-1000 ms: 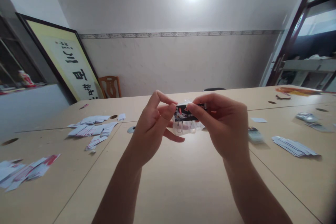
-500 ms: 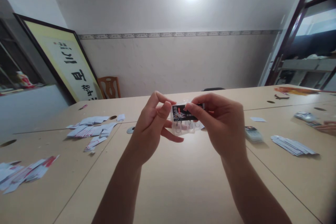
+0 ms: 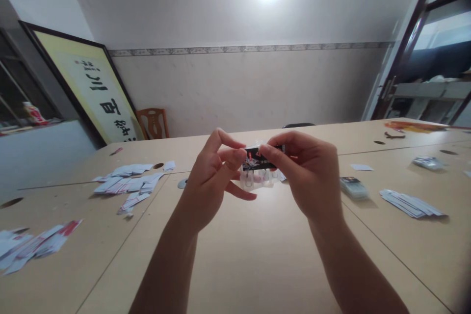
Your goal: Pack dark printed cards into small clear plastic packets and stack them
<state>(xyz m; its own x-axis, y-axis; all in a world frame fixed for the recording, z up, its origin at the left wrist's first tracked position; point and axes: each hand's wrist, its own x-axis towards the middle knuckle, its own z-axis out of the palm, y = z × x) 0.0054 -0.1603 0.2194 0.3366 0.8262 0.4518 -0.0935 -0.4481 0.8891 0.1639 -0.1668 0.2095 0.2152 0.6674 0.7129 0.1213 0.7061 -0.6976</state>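
Between my two hands, above the table, is a small clear plastic box of fish hooks (image 3: 257,178) with a black printed label (image 3: 253,158) across its upper part. My left hand (image 3: 217,171) pinches the box's left end, thumb on the label's left edge and lower fingers stretched beneath. Closed on the right end is my right hand (image 3: 309,167), its thumb pressed over the label and its fingers behind. Curved hooks show through the clear lower part. The back of the box is hidden.
On the table (image 3: 235,260) lie folded paper slips (image 3: 128,181) at left, more slips (image 3: 37,245) nearer, and a paper stack (image 3: 412,203) at right. Clear boxes (image 3: 353,188) sit right of my hands. A framed calligraphy panel (image 3: 99,88) leans at the back left.
My left thumb has moved right onto the label's left edge, covering more of it. The other person's hand at the right edge has left the view.
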